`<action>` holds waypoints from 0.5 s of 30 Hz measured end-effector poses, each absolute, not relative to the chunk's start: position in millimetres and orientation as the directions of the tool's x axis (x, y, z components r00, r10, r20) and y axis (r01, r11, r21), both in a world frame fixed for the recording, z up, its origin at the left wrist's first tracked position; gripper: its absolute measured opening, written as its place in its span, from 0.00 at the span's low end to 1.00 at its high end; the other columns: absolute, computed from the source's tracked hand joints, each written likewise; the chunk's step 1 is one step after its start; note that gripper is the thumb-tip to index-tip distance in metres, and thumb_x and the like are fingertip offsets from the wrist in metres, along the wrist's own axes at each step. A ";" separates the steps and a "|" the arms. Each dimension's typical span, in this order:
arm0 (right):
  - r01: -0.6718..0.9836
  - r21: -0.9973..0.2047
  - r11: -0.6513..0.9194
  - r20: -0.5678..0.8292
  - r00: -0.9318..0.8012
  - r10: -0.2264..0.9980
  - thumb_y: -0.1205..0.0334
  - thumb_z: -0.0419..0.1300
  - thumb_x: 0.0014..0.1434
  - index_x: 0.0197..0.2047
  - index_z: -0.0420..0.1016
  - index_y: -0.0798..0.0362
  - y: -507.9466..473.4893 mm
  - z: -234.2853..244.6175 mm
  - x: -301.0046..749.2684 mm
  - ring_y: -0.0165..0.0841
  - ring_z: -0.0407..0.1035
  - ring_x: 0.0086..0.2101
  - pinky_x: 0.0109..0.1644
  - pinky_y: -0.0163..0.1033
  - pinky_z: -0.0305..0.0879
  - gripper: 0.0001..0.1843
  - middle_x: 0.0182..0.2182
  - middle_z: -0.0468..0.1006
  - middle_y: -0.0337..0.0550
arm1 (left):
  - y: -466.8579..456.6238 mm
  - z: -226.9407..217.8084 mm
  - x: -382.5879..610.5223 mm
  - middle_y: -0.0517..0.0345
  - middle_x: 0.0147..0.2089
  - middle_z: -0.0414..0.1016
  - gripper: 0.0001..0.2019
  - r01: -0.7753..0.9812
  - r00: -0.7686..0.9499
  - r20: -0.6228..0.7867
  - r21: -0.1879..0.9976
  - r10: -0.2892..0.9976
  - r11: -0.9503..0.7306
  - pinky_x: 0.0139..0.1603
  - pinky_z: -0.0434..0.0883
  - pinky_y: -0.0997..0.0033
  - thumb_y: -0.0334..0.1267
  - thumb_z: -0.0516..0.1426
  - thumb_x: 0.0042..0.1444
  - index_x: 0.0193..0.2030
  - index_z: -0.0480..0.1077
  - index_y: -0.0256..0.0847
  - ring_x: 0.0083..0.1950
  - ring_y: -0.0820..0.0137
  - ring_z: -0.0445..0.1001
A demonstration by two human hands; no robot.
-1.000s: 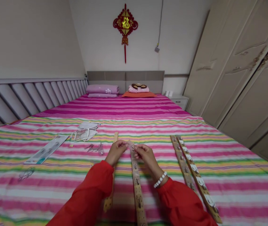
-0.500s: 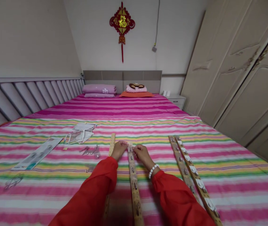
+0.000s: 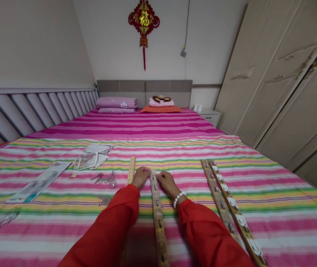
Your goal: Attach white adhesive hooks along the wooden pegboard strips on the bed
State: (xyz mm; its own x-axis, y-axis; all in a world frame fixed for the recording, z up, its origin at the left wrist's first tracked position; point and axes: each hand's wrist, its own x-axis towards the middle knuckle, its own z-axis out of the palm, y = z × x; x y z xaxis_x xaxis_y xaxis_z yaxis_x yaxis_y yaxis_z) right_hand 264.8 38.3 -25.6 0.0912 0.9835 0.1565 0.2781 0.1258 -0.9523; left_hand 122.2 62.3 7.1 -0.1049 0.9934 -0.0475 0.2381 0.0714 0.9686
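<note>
Both my hands are at the far end of a narrow wooden strip [image 3: 156,211] with small metal hooks along it and clear plastic about them. My left hand [image 3: 141,177] has its fingers pinched at the strip's left edge. On the opposite edge my right hand [image 3: 168,182], wearing a white bead bracelet [image 3: 179,199], is pinched too. A pale, see-through bit shows between the fingertips; what each hand grips is too small to tell. Partly under my left arm lies a bare wooden strip with holes [image 3: 131,170].
Two strips lie to the right, one with metal hooks [image 3: 222,204], one with white loops [image 3: 232,202]. Leftward are a flat clear package [image 3: 40,182], clear plastic packets [image 3: 94,157], small metal pieces [image 3: 103,178] and a thin wire-like bundle [image 3: 7,218], all on the striped bedspread [image 3: 186,226].
The view has shifted slightly. My hands stay pinched at the strip's far end, with the right fingers moved a little closer in at its edge.
</note>
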 end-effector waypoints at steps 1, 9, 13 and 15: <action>0.282 -0.951 0.125 0.157 0.094 0.983 0.55 0.57 0.48 0.18 0.61 0.51 38.7 -26.1 264.9 0.29 0.57 0.22 0.26 0.33 0.53 0.14 0.15 0.62 0.32 | 62.6 5.5 122.1 0.64 0.21 0.69 0.03 0.242 -0.106 -0.049 0.968 0.993 0.073 0.30 0.64 0.74 0.33 0.59 0.40 0.23 0.69 0.37 0.27 0.73 0.69; 0.293 -0.951 0.096 0.135 0.113 0.984 0.55 0.58 0.47 0.18 0.61 0.51 38.7 -28.2 263.9 0.29 0.58 0.22 0.28 0.34 0.54 0.13 0.15 0.62 0.31 | 65.9 -5.9 122.3 0.63 0.20 0.68 0.02 0.260 -0.130 -0.052 0.962 0.990 0.085 0.29 0.64 0.75 0.31 0.59 0.41 0.22 0.69 0.36 0.25 0.74 0.67; 0.310 -0.948 0.071 0.119 0.137 0.983 0.57 0.58 0.45 0.17 0.61 0.50 40.4 -31.1 262.6 0.29 0.58 0.22 0.28 0.34 0.55 0.12 0.15 0.62 0.31 | 69.0 -10.6 124.3 0.62 0.19 0.68 0.03 0.268 -0.147 -0.044 0.960 0.988 0.082 0.28 0.64 0.75 0.31 0.59 0.41 0.21 0.68 0.37 0.25 0.73 0.68; 0.306 -0.950 0.059 0.107 0.144 0.984 0.57 0.59 0.45 0.18 0.61 0.51 41.2 -33.0 262.2 0.29 0.58 0.22 0.28 0.35 0.55 0.12 0.15 0.63 0.31 | 70.2 -12.3 125.6 0.62 0.19 0.68 0.03 0.276 -0.156 -0.041 0.958 0.987 0.084 0.28 0.64 0.75 0.31 0.59 0.41 0.21 0.68 0.37 0.26 0.73 0.69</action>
State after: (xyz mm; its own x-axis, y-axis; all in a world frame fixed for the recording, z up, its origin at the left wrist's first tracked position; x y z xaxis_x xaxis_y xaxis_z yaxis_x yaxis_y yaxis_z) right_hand 262.2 41.2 -33.0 0.1439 0.9838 0.1070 0.3058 0.0587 -0.9503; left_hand 125.6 70.2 -12.3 -0.1558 0.9869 -0.0413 0.2757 0.0836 0.9576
